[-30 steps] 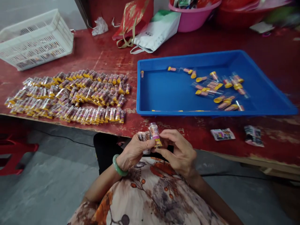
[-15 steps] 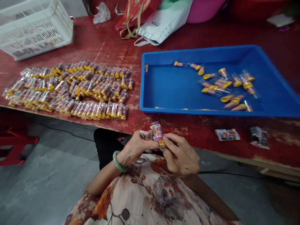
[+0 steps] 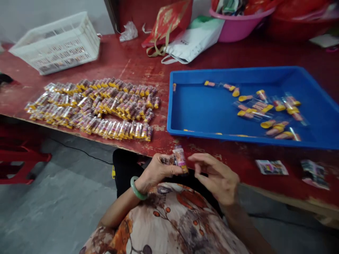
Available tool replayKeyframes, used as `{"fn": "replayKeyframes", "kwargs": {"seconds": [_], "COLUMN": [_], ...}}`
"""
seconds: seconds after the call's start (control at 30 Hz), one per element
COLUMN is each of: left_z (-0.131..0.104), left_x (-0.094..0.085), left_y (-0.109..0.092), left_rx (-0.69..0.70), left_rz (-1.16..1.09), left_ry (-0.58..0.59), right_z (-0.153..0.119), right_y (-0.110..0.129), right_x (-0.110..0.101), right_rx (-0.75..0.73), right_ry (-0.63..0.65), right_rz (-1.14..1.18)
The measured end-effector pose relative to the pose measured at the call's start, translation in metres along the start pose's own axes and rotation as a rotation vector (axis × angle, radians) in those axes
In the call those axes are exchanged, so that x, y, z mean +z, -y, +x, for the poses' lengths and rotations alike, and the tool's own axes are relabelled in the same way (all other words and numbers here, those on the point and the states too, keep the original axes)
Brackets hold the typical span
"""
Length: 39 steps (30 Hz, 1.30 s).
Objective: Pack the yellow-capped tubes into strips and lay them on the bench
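My left hand [image 3: 156,170], with a green bangle at its wrist, is closed on a small clear packet [image 3: 180,158] with a pink label and a yellow end. Behind the packet, the same hand also holds some dark printed wrappers [image 3: 168,159]. To the right of the packet is my right hand [image 3: 218,176], apart from it, fingers spread and holding nothing. Beyond my hands stands a blue tray [image 3: 201,135], in which several yellow-ended packets [image 3: 261,106] lie scattered. Many similar packets [image 3: 113,128] stand in packed rows on the red table at the left.
Two flat printed wrappers, one light [image 3: 272,167] and one dark [image 3: 315,174], lie near the table's front edge. At the back are a white plastic crate [image 3: 63,53], a red bag [image 3: 172,21], a white bag [image 3: 193,40] and a pink basin [image 3: 238,28].
My right hand has let go of the packet and moved away to the right, its fingers opening. My left hand keeps its hold. The view has shifted slightly.
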<state>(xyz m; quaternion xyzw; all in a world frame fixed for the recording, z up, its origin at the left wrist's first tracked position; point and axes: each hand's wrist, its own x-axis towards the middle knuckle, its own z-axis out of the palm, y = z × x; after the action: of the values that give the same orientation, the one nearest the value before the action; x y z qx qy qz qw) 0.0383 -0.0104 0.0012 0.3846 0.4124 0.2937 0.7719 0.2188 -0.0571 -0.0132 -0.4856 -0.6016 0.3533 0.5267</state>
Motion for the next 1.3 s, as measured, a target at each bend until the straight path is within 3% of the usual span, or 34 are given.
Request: {"fn": "replayKeyframes", "kwargs": {"seconds": [0.1,0.17,0.3,0.43,0.57,0.7,0.77,0.83,0.93,1.0,1.07,1.13,1.23,1.3], "left_z": [-0.006,-0.011,-0.019,-0.024,-0.027,-0.031,-0.033,-0.035,-0.035,-0.033,-0.029,-0.024,-0.017,-0.014], "left_x": [-0.012,-0.020,-0.042,-0.075,-0.101,-0.109,-0.108,-0.106,-0.104,-0.101,-0.096,-0.089,-0.073,-0.062], "left_y": [-0.005,-0.007,-0.006,-0.001,0.008,0.013,0.013,0.012,0.007,0.004,0.002,0.002,0.003,0.002], "left_rx": [0.038,0.047,0.071,0.144,0.212,0.148,0.149,0.158,0.134,0.108,0.078,0.044,0.006,-0.013], "left_rz": [0.111,0.151,0.106,-0.090,-0.310,-0.473,-0.557,-0.600,-0.535,-0.477,-0.445,-0.444,-0.475,-0.467], "left_ry": [0.089,0.112,-0.010,-0.291,-0.544,-0.571,-0.527,-0.480,-0.446,-0.427,-0.422,-0.415,-0.370,-0.338], "right_z": [0.014,0.025,0.052,0.094,0.144,0.178,0.181,0.176,0.166,0.167,0.180,0.203,0.242,0.262], "right_y": [-0.003,-0.003,0.003,0.009,-0.002,-0.023,-0.026,-0.022,-0.012,-0.011,-0.018,-0.031,-0.059,-0.076], "right_x": [0.009,0.022,0.053,0.093,0.148,0.197,0.209,0.208,0.179,0.140,0.083,0.018,-0.069,-0.106], "right_rx": [0.227,0.328,0.441,0.435,0.383,0.319,0.267,0.187,0.053,-0.002,0.005,0.134,0.299,0.358], "right_ry": [-0.019,0.045,0.164,0.102,0.061,0.073,0.069,0.068,0.067,0.020,-0.074,-0.168,-0.216,-0.194], "right_rz": [0.122,0.140,0.257,0.261,0.069,-0.125,-0.240,-0.362,-0.516,-0.597,-0.732,-1.113,-1.235,-1.265]}}
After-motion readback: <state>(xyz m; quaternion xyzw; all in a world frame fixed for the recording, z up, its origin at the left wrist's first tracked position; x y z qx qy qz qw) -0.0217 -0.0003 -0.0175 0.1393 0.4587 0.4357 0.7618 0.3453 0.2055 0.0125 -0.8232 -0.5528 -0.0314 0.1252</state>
